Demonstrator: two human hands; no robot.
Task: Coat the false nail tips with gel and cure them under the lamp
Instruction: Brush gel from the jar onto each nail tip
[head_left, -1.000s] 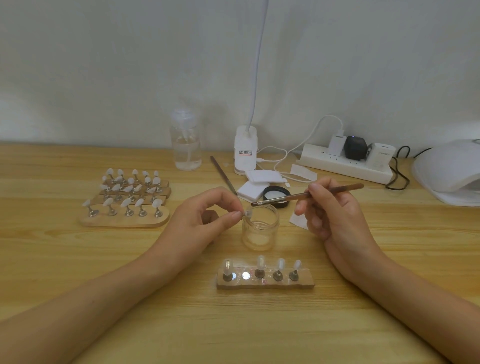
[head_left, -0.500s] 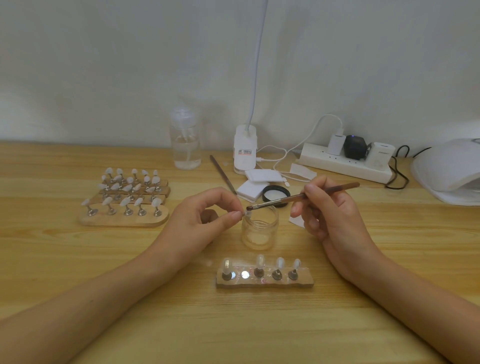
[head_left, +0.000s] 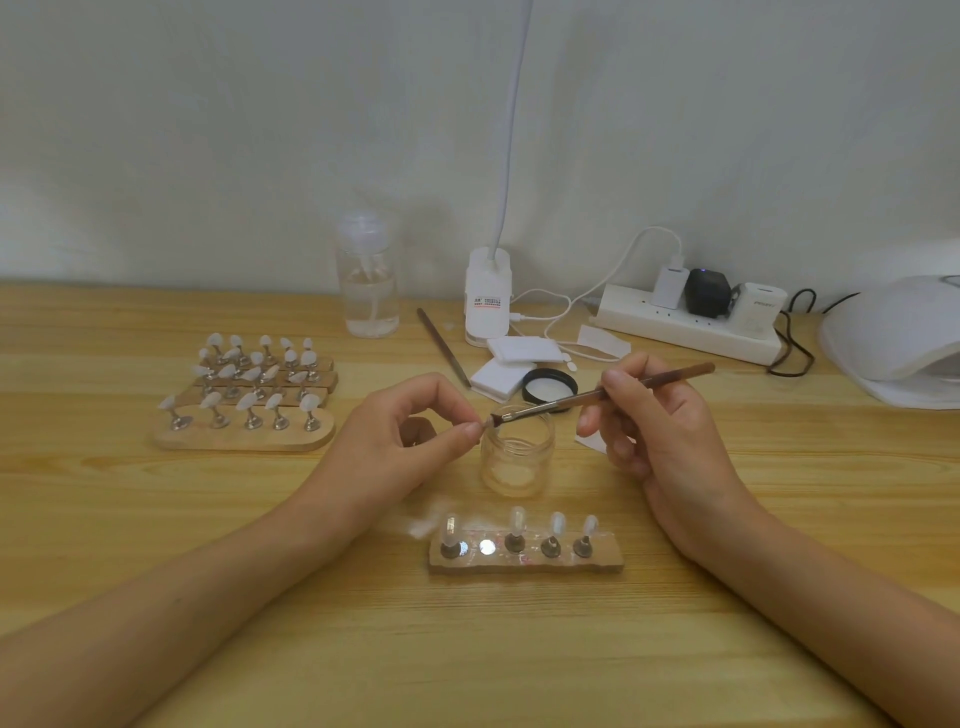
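Note:
My left hand (head_left: 400, 441) pinches a small nail tip on its stand (head_left: 487, 423) between thumb and forefinger, just above the rim of an open glass gel jar (head_left: 517, 457). My right hand (head_left: 660, 431) grips a thin brown brush (head_left: 613, 391) like a pen; its bristles touch the held tip. In front of the jar lies a small wooden holder (head_left: 524, 558) with several clear tips on stands and one bare magnet spot. The white curing lamp (head_left: 898, 343) sits at the far right.
At the left stand stacked wooden holders (head_left: 244, 397) full of white tips. Behind are a pump bottle (head_left: 368, 283), a second brush (head_left: 442, 345), white pads (head_left: 514, 358), the jar's black lid (head_left: 549, 387), a clip lamp base (head_left: 487, 299) and a power strip (head_left: 691, 322) with cables.
The brush tip has moved left and down until it meets the nail tip in my left hand. My left hand has stayed over the jar.

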